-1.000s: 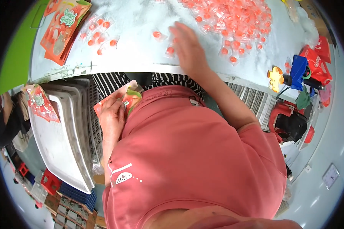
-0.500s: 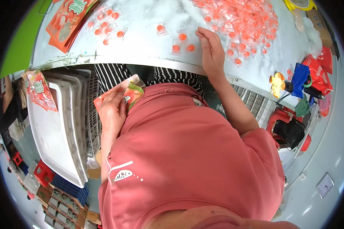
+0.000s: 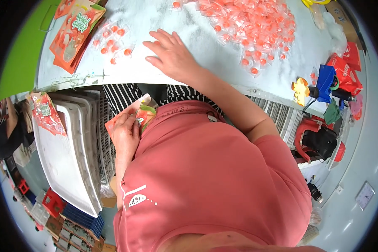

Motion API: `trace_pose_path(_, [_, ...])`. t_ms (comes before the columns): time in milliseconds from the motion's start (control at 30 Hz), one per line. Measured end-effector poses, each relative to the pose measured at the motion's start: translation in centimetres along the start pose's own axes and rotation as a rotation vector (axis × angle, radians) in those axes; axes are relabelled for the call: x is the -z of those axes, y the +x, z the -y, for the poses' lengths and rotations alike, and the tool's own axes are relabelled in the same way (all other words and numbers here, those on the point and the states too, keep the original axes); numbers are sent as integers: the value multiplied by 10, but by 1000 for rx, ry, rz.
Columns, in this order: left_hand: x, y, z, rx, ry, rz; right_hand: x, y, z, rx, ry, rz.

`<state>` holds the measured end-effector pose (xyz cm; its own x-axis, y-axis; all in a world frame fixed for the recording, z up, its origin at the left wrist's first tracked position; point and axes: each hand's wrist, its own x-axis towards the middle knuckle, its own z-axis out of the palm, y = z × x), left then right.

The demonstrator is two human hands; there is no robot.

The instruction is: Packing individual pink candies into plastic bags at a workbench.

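My left hand (image 3: 126, 131) is closed on a printed red and green pouch (image 3: 145, 114), holding it against my waist below the table edge. Over the white table, my right hand (image 3: 171, 55) is spread palm down with its fingers apart. It is just right of a small group of clear-wrapped red-orange candies (image 3: 111, 41). A hint of orange shows by its fingertips, but what lies beneath the palm is hidden. A large heap of the same wrapped candies (image 3: 256, 27) covers the table to the right of that hand.
Flat printed red pouches (image 3: 73, 38) are stacked at the table's left end. Below, another pouch (image 3: 46, 113) lies on stacked white plastic trays (image 3: 67, 155). A blue tool (image 3: 326, 83) and a yellow flower-shaped thing (image 3: 300, 91) stand at the right edge.
My right hand has swept left from beside the heap toward the small candy group, fingers spreading. Several loose candies there are no longer visible. My left hand keeps the pouch.
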<state>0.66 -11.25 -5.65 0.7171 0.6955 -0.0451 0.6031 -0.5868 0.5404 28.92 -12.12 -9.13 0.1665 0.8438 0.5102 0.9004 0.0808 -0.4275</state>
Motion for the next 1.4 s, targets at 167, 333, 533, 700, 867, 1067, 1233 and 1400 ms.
trace_pose_path(167, [-4, -2, 7, 14, -4, -14, 47, -23, -47, -106, -38, -162])
trace_pose_path(333, [-6, 3, 9, 27, 11, 52, 69, -52, -77, -137, -407, 22])
trace_pose_path(533, [-6, 11, 6, 15, -21, 87, 68, -78, -43, -180, -166, 3])
trace_pose_path(700, [-4, 16, 7, 38, -90, 153, 123, -101, -42, -387, -35, -157])
trace_pose_path(867, [-7, 22, 9, -18, -73, 156, 139, -123, -46, -471, -138, -183])
trace_pose_path(1067, [-4, 22, 6, -12, -92, 153, 129, -130, -54, -543, -316, -127])
trace_pose_path(1233, [-3, 17, 5, 20, -50, 138, 114, -122, -38, -459, -409, 48])
trace_pose_path(1400, [-3, 14, 2, -18, -33, 79, 94, -102, -32, -423, -117, -42])
